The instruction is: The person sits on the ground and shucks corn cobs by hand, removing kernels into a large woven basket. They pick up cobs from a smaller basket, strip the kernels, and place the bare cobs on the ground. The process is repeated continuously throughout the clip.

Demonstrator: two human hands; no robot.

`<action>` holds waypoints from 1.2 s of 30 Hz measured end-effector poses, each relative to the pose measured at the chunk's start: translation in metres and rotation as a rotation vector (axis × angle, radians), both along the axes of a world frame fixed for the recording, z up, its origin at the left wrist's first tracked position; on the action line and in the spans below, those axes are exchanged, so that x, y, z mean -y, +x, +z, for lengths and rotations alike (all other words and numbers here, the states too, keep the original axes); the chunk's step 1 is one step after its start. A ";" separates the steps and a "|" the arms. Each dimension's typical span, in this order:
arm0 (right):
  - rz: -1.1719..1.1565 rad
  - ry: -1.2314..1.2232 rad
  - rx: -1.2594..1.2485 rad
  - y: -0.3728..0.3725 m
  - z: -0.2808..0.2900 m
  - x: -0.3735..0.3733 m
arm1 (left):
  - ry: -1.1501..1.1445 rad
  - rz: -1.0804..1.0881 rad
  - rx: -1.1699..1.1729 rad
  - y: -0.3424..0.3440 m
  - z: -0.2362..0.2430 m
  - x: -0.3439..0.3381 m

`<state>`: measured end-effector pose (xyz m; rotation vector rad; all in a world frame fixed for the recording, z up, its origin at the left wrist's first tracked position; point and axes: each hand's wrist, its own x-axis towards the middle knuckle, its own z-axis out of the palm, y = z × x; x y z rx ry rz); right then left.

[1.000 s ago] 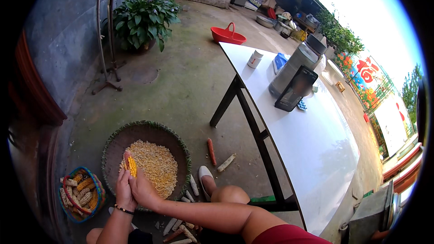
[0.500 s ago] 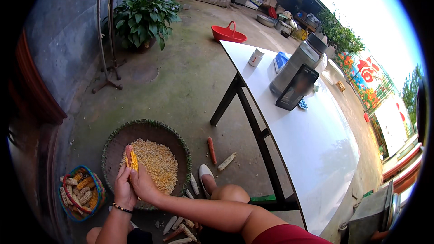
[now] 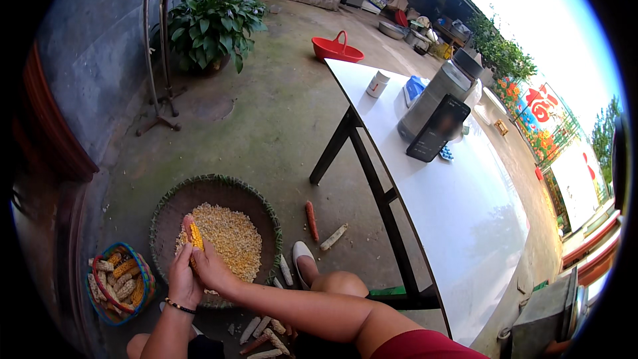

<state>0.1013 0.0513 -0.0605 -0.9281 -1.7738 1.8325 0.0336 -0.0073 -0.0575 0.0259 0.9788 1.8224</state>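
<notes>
Tray: it is round and brown, with a green bound rim; the tray [image 3: 174, 210] stands on the floor [image 3: 279, 113].
Cob: the cob [image 3: 195, 234] is in the two hands, above the near left part of the tray; its upper end is bare and pinkish, and yellow grains sit along its right side.
Left hand: the left hand [image 3: 181, 278] is closed around the lower part of the cob, at the near side of the tray; a dark bracelet [image 3: 180, 306] is on its wrist.
Right hand: the right hand [image 3: 216, 274] presses against the left one and grips the same cob from the right; its exact finger positions I cannot tell.
Kernels: the kernels [image 3: 234, 239] make a wide yellow heap inside the tray.
Basket: left of the tray, the basket [image 3: 148, 284] of mixed colours is full of other cobs [image 3: 124, 286].
Bare cobs: some bare cobs [image 3: 271, 337] lie on the near side of the tray; a red one [image 3: 311, 221] and a pale one [image 3: 333, 237] lie to its right.
Table: to the right of the tray is the white table [image 3: 458, 226], bearing a phone [image 3: 438, 128] which leans on a bottle [image 3: 425, 96].
Plant: the leafy plant [image 3: 211, 30] is well beyond the tray.
</notes>
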 end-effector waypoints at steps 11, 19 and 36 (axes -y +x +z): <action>-0.024 0.085 -0.013 0.001 0.002 0.010 | -0.039 0.003 -0.188 -0.003 -0.009 0.004; -0.010 0.098 0.108 0.007 0.018 0.014 | -0.080 0.050 -0.126 -0.001 -0.004 0.001; 0.049 -0.051 0.023 0.003 0.004 0.003 | 0.034 -0.052 -0.189 -0.007 -0.008 0.003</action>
